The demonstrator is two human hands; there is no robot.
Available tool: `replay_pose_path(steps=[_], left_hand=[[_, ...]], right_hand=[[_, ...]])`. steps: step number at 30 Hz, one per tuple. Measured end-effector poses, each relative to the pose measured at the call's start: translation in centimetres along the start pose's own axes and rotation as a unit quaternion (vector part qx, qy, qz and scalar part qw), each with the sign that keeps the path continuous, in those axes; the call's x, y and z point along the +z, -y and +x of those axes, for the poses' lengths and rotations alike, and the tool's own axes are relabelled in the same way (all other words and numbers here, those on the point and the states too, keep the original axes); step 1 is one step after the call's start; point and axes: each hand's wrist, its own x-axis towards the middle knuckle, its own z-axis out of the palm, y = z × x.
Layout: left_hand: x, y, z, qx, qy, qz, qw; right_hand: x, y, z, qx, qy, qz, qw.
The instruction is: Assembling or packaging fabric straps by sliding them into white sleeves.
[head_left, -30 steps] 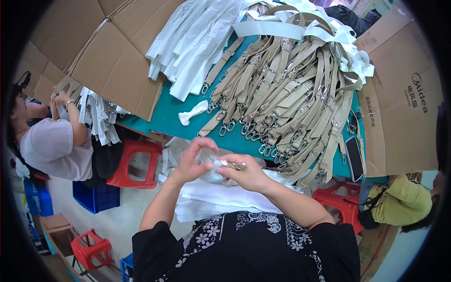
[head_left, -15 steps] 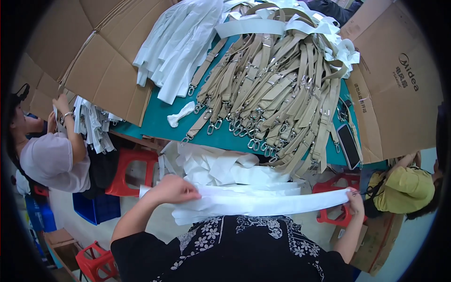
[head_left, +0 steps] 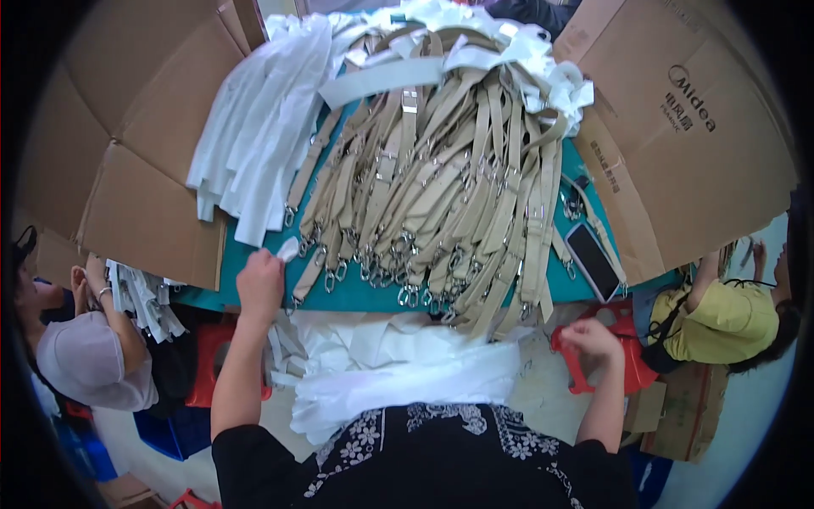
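Above the near left part of the table, my left hand [head_left: 260, 284] is closed over a small crumpled white piece [head_left: 289, 248], whose upper end shows past the fingers. My right hand [head_left: 593, 341] is raised off the table's near right edge with the fingers curled in; what they hold, if anything, is hidden. White fabric strips [head_left: 407, 373] lie in a loose heap across my lap, between both arms. Just beyond my left hand, beige straps [head_left: 424, 187] with metal clasps and buckles cover the middle of the green table [head_left: 339, 299].
Long white strips [head_left: 263, 127] hang over the table's left side. Large cardboard boxes [head_left: 161, 212] flank both sides. A phone [head_left: 593, 262] lies at the right edge. One co-worker [head_left: 93, 360] sits at left, another in yellow [head_left: 736, 327] at right, with red stools [head_left: 212, 360] nearby.
Both hands have let go of the white strip stretched between them; it now lies on my lap. My left hand has reached forward to the crumpled white piece. The view has shifted.
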Motion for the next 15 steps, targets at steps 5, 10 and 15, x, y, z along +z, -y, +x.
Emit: replay_pose_path(steps=[5, 10, 15], left_hand=[[-4.4, -7.4, 0.7, 0.025, 0.161, -0.289, 0.943], [-0.8, -11.7, -4.3, 0.239, 0.244, -0.220, 0.914], [-2.2, -8.6, -4.6, 0.437, 0.226, -0.138, 0.860]], right_hand=[[5.3, 14.4, -3.0, -0.270, 0.144, -0.073, 0.949], [10.0, 22.3, -0.1, -0.430, -0.034, -0.218, 0.875], [13.5, 24.4, 1.5, -0.513, -0.037, -0.235, 0.825]])
